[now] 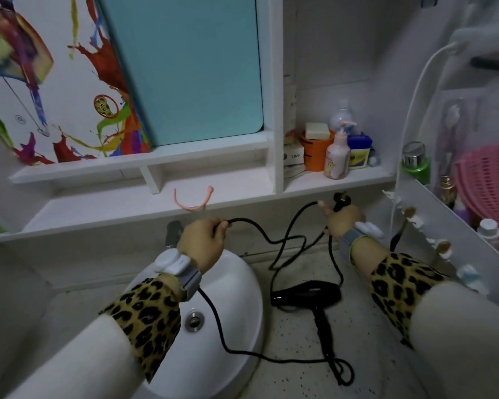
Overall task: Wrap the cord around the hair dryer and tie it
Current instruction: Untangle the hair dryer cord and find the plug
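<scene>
A black hair dryer (307, 293) lies on the speckled counter (297, 367) right of the sink, handle toward me. Its black cord (274, 241) runs from the handle end across the sink rim, up under my left wrist, through both hands in loose loops. My left hand (203, 240) is shut on the cord above the sink. My right hand (343, 218) grips the cord close to the plug (342, 200), which sticks up above the fingers. A pink tie (193, 198) lies on the white shelf behind my left hand.
A white sink (242, 298) with a metal drain sits at lower centre, the faucet (173, 231) behind my left hand. Bottles and an orange cup (316, 152) stand on the right shelf. A white rack (432, 214) with a pink basket flanks my right arm.
</scene>
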Demonstrator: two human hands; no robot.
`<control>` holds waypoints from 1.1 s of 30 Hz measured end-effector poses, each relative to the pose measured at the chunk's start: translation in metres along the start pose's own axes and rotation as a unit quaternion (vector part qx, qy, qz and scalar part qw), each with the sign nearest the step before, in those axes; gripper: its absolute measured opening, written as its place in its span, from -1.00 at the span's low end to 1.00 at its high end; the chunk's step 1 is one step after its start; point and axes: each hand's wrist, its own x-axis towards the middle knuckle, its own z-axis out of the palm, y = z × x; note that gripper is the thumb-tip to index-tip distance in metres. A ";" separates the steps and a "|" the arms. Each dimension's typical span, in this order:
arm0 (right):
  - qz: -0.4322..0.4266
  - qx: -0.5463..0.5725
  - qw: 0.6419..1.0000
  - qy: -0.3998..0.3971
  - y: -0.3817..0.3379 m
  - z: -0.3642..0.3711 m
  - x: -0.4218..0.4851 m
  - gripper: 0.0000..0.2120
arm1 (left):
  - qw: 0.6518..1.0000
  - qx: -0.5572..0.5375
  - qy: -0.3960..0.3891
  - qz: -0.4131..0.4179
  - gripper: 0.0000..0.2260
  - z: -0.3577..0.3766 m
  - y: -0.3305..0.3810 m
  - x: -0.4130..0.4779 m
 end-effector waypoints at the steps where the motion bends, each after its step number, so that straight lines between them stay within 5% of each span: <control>1: 0.009 0.028 0.999 0.019 0.001 0.004 0.009 -0.33 | 1.000 0.010 0.001 0.017 -0.80 0.005 -0.001 -0.001; 7: -0.026 0.177 0.980 0.083 0.029 0.038 0.021 -0.50 | 0.987 0.107 -0.030 0.120 -0.74 0.039 -0.004 -0.004; 14: -0.063 0.018 0.997 0.028 0.074 0.085 0.053 -0.81 | 0.932 0.292 -0.150 0.151 -0.65 0.092 -0.005 0.021; 18: -0.094 -0.047 0.994 0.011 0.093 0.096 0.073 -0.77 | 0.922 0.307 -0.171 0.160 -0.62 0.113 -0.008 0.027; 23: -0.054 -0.162 0.977 -0.129 0.104 0.096 0.108 -0.37 | 0.925 0.298 -0.193 0.136 -0.58 0.138 -0.025 0.046; 28: -0.107 -0.135 0.981 -0.090 0.125 0.105 0.095 -0.48 | 0.938 0.270 -0.193 0.098 -0.58 0.147 -0.037 0.060; 33: -0.045 -0.151 0.981 -0.112 0.145 0.111 0.069 -0.60 | 0.941 0.263 -0.187 0.104 -0.57 0.162 -0.034 0.070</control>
